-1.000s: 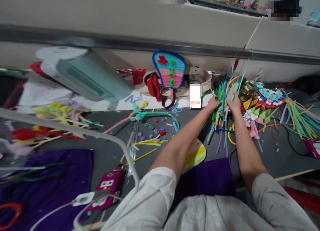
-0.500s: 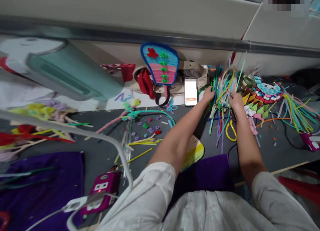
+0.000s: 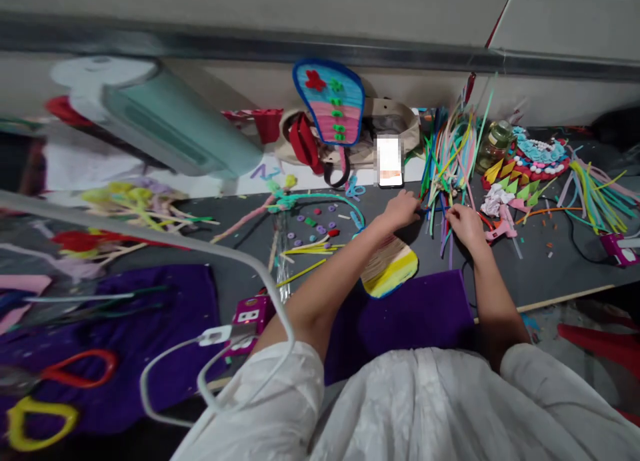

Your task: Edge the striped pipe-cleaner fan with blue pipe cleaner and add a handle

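Note:
My left hand (image 3: 403,209) is at the left edge of a loose bundle of coloured fuzzy stems (image 3: 453,158), its fingers closed. Just right of it, my right hand (image 3: 464,222) is pinched at the lower ends of the bundle. A short blue stem (image 3: 436,209) runs between the fingertips of both hands; the exact grip is too small to see. A pink glue gun (image 3: 501,226) lies right of my right hand. Below and left of the hands is a yellow and beige fuzzy piece (image 3: 393,268). A lit phone (image 3: 390,162) stands behind my left hand.
A blue and pink fuzzy panel (image 3: 335,108) leans on a beige bag (image 3: 400,124). A glass jar (image 3: 495,144) stands behind the glue gun. Beads (image 3: 320,229) lie left of my left arm. A white cable (image 3: 240,251) arches over a purple cloth (image 3: 170,328). Scissors (image 3: 80,369) lie lower left.
The view has shifted. Both hands have come down from the bundle's sides to its lower ends. The yellow-handled scissors by my right hand no longer show there, and the glue gun is now visible.

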Demonstrator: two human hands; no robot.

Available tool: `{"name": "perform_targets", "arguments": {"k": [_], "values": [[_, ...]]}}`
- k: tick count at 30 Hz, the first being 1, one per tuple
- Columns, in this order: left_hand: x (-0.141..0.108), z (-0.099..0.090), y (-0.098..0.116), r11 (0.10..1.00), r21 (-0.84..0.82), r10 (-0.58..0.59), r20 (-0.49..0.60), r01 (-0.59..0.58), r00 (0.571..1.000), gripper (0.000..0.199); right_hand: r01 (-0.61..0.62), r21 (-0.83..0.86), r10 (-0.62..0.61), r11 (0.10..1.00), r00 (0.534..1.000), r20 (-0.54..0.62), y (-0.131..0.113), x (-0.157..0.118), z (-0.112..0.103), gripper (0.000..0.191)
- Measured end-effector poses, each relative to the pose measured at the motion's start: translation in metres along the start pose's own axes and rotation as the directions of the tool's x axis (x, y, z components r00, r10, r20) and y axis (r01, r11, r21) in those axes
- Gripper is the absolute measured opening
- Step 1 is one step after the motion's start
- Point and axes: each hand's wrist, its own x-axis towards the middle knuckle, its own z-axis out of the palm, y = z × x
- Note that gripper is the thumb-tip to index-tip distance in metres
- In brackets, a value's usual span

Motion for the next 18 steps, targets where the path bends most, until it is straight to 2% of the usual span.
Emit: {"name": "perform_targets", "arguments": {"k": [3,6,9,12,14,15,18], "values": [[-0.024,0.003,0.002,1.0,0.01,0.006,-0.059,-0.005,0.998,0.03,0.05,0.017,-0.051,0.999,0.997,0.058,-0.013,-0.007,0.001,0.019],[-0.053,-0.001,-0.013,0.997,-0.004,-0.078,-0.173,0.079,0.982,0.047,0.065,0.028,-0.068,0.997,0.988,0.135,-0.026,-0.018,0.005,0.022],[-0.086,-0.002,-0.042,0.934,-0.148,-0.354,-0.271,0.325,0.895,0.031,0.072,0.055,-0.082,0.996,0.973,0.215,-0.04,-0.029,0.018,0.021],[-0.115,0.005,-0.068,0.814,-0.323,-0.565,-0.243,0.483,0.789,0.023,0.079,0.095,-0.101,0.992,0.963,0.249,-0.059,-0.032,0.04,0.019],[-0.128,0.013,-0.078,0.708,-0.516,-0.648,-0.202,0.482,0.735,0.019,0.06,0.121,-0.09,0.991,0.961,0.261,-0.071,-0.03,0.055,0.017],[-0.133,0.018,-0.081,0.655,-0.605,-0.668,-0.182,0.453,0.722,0.019,0.042,0.137,-0.077,0.99,0.961,0.264,-0.076,-0.027,0.062,0.016],[-0.138,0.032,-0.082,0.557,-0.742,-0.678,-0.147,0.372,0.721,0.024,-0.03,0.205,-0.026,0.978,0.963,0.267,-0.085,-0.021,0.079,0.015]]}}
